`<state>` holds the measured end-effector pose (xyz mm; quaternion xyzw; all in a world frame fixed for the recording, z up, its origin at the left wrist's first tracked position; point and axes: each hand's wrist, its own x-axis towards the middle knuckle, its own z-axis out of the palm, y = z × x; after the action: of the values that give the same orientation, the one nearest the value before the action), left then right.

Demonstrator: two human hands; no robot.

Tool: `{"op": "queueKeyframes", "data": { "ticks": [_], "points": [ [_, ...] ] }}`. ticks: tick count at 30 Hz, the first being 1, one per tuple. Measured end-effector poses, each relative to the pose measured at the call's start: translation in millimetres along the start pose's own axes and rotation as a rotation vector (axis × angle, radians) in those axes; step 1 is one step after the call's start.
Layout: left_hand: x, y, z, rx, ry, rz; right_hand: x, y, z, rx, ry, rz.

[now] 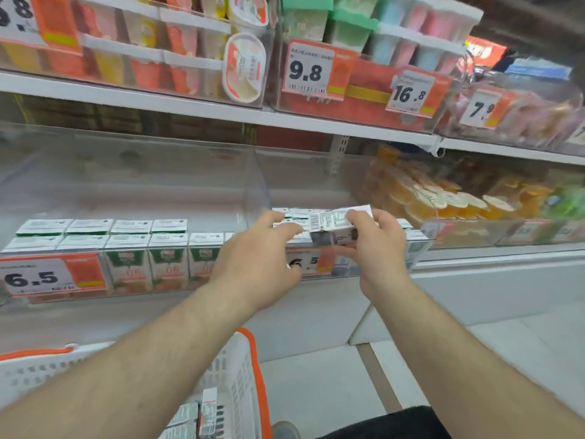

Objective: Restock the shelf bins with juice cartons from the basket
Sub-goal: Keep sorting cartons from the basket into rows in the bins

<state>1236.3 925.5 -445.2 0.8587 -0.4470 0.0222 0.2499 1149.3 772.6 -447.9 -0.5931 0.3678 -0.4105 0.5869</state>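
Observation:
My right hand grips a white juice carton lying on its side, barcode up, just above the clear middle shelf bin. My left hand reaches forward beside it with fingers straight, fingertips touching the cartons inside that bin. The left bin holds rows of green-and-white cartons standing upright. Below, the white basket with an orange rim holds several more cartons.
Price tags reading 6.5 hang on the bin fronts. A bin of orange jelly cups stands to the right. The upper shelf carries cups and boxes behind tags 9.8 and 16.8. Tiled floor lies beside the basket.

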Motion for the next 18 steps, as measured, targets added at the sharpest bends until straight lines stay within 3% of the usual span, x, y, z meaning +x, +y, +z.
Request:
{"op": "queueKeyframes", "data": {
  "ticks": [4,7,13,18],
  "points": [
    [14,15,18,0.088,-0.15,0.034,52,-16,-23,-0.244,0.202,-0.324],
    [25,21,29,0.198,-0.253,-0.022,97,-19,-32,-0.62,0.213,-0.438],
    [24,17,45,0.293,-0.225,-0.053,147,1,-24,-1.222,-0.043,-0.274],
    [24,14,50,0.257,-0.204,-0.063,160,3,-20,-1.159,-0.229,-0.048]
  ]
}}
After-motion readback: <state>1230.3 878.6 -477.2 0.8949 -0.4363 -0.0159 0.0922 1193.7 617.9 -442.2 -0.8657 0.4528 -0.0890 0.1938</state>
